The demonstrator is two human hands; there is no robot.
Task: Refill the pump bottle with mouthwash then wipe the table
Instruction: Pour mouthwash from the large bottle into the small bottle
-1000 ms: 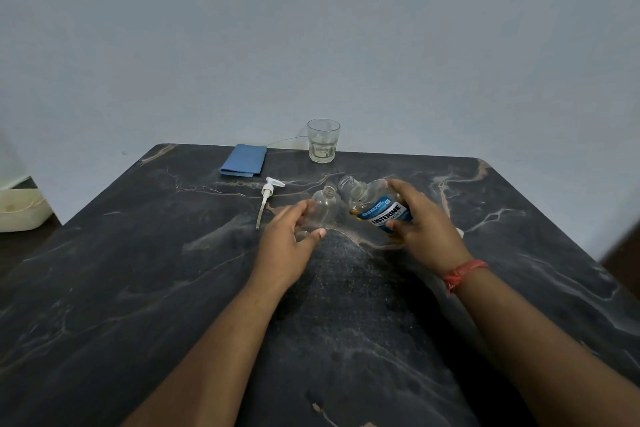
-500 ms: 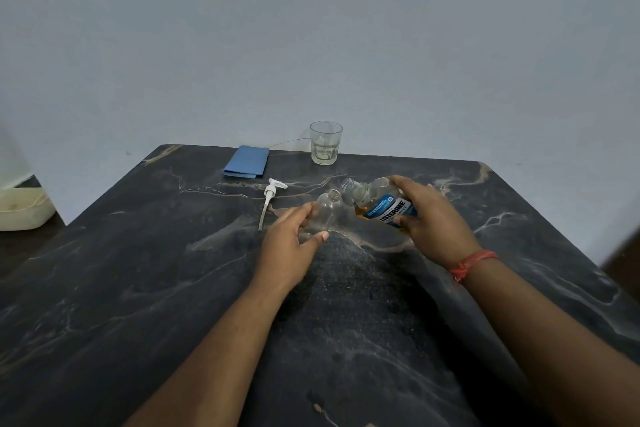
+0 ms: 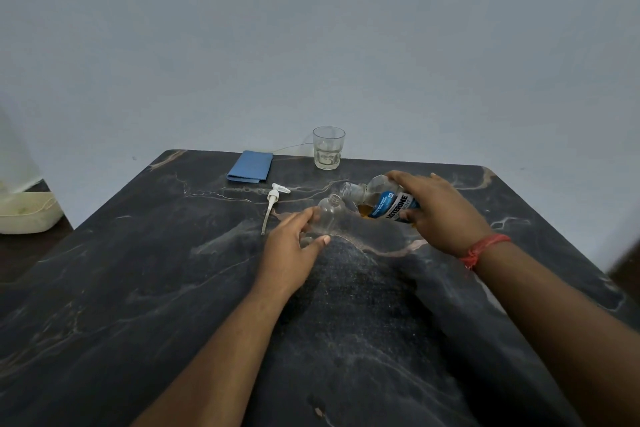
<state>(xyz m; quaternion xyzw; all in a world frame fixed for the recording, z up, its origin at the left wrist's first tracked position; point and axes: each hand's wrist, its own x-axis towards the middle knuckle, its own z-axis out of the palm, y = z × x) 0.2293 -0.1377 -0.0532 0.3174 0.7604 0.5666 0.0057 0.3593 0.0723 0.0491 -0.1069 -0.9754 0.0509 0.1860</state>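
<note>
A small clear pump bottle (image 3: 329,215) stands upright on the dark marble table (image 3: 173,288), its neck uncapped. My left hand (image 3: 291,250) holds it round the lower body between thumb and fingers. My right hand (image 3: 440,215) grips a mouthwash bottle (image 3: 384,201) with a blue label, tilted nearly flat, its uncapped mouth just above and right of the pump bottle's neck. Amber liquid sits in the tilted bottle's lower side. The white pump head (image 3: 273,201) with its tube lies on the table to the left.
A folded blue cloth (image 3: 250,166) lies near the table's far edge. To its right stands a clear drinking glass (image 3: 328,148). A pale container (image 3: 27,215) sits off the table at the left. A plain wall rises behind.
My right hand has lifted and tipped the mouthwash bottle a little further, bringing its mouth closer over the pump bottle's neck. My left hand has stayed on the pump bottle.
</note>
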